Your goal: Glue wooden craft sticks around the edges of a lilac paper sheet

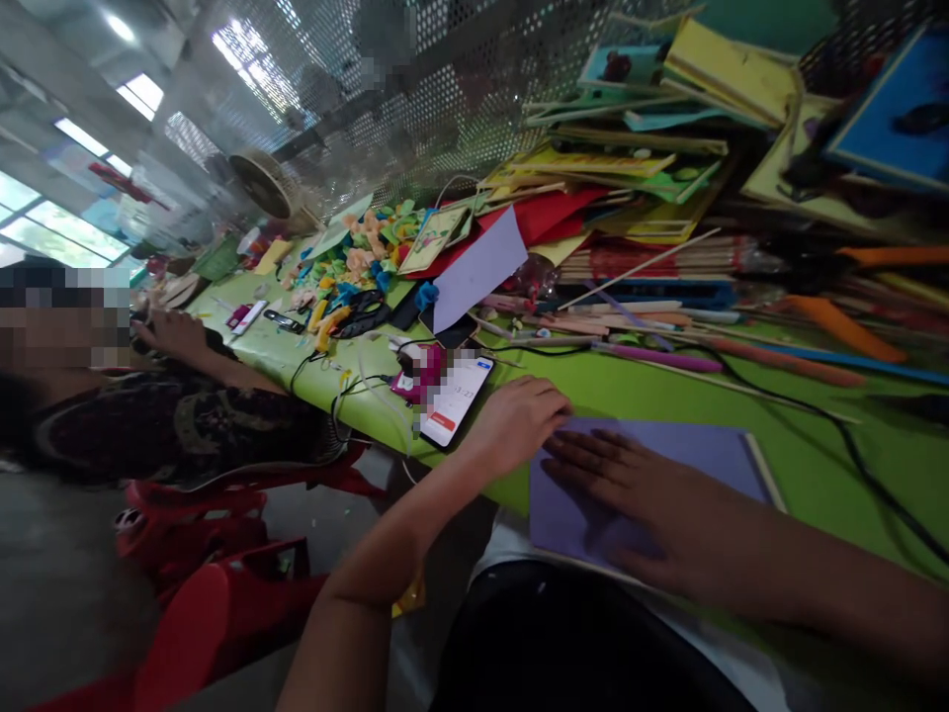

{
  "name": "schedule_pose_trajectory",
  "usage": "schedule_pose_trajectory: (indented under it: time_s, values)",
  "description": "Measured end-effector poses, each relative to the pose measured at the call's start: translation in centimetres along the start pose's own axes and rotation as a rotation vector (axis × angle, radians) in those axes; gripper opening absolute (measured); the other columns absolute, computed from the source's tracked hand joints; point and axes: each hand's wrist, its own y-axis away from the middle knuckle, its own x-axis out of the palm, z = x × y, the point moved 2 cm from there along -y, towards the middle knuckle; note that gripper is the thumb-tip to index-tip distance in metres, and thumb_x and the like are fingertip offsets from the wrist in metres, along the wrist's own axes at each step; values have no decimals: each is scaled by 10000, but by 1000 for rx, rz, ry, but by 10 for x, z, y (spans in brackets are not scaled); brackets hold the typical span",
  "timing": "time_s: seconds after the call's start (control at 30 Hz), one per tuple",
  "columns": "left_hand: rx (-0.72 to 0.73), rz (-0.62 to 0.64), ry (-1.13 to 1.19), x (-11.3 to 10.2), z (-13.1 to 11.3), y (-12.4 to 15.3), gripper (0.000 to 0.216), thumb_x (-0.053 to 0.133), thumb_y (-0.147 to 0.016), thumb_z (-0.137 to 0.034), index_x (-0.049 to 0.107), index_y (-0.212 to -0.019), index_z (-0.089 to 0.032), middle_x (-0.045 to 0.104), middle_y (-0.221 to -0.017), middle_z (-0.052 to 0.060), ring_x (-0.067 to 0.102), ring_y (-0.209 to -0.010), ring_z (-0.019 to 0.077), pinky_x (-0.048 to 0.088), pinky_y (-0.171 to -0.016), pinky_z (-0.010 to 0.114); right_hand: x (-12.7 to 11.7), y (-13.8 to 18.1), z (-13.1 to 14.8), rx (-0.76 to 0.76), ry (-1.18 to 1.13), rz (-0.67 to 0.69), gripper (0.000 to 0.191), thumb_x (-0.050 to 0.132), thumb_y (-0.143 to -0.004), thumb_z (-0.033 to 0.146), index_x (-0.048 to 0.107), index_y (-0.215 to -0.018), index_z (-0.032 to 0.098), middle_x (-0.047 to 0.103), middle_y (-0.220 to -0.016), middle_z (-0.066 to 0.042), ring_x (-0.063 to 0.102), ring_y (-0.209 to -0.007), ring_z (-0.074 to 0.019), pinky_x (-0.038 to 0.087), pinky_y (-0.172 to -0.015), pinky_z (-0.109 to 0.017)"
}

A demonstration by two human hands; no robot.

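A purple rectangular board (pixel 704 445) with a pale strip along its far right edge lies at the front edge of the green table. My right hand (pixel 630 485) rests flat on it, fingers stretched out toward its left side. At the board's upper left corner is my left hand (pixel 519 420), its fingers bent and held together against the edge. The left thumb is hidden. Just left of that hand, a phone (pixel 461 396) with a lit screen lies on the table beside a magenta object (pixel 419 371), partly blurred.
Stacked coloured boards and sticks (pixel 652 168) crowd the back right. Black cable (pixel 852 455) crosses the green table (pixel 801 405) at right. Small coloured pieces (pixel 371 247) are heaped farther left. Another person's hand (pixel 174 336) and red stools (pixel 193 613) are at left.
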Motion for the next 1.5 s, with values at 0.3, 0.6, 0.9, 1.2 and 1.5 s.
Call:
schedule_pose_trajectory:
  time_s: [0.3, 0.6, 0.9, 1.2, 1.5]
  values:
    - [154, 138, -140, -10, -4, -10, 128, 563, -1034, -117, 670, -970, -147, 715, -984, 63, 654, -949, 201, 498, -852, 326, 1, 3, -1, 6, -45, -32, 840, 631, -895, 260, 323, -1676, 213, 333, -1734, -74, 333, -1591, -286, 263, -1314, -540]
    - [216, 192, -196, -7, 4, -11, 126, 531, -1044, -112, 645, -1005, -150, 710, -1036, 66, 645, -998, 210, 506, -860, 326, 3, 4, 0, 24, -85, -74, 870, 633, -917, 284, 249, -1697, 246, 335, -1737, -70, 350, -1584, -291, 269, -1309, -554]
    - [137, 196, -3, -11, 12, -22, 113, 576, -1046, -158, 682, -1007, -151, 736, -1003, 53, 682, -987, 186, 512, -911, 312, 5, 4, -1, 14, -55, -84, 900, 644, -895, 277, 242, -1698, 222, 301, -1746, -95, 324, -1593, -315, 268, -1304, -576]
    - [151, 274, -50, -19, 9, -28, 92, 600, -1036, -164, 680, -991, -163, 732, -1002, 51, 687, -962, 181, 495, -858, 294, 8, 4, -1, 23, -73, -93, 895, 630, -881, 257, 261, -1695, 235, 301, -1750, -69, 324, -1595, -288, 263, -1313, -549]
    - [204, 280, -187, -19, 1, -28, 131, 536, -1038, -117, 661, -1013, -146, 705, -1013, 68, 673, -969, 193, 507, -840, 316, 9, 2, -1, 16, -27, -140, 879, 630, -867, 236, 298, -1681, 199, 338, -1733, -91, 362, -1579, -281, 299, -1299, -528]
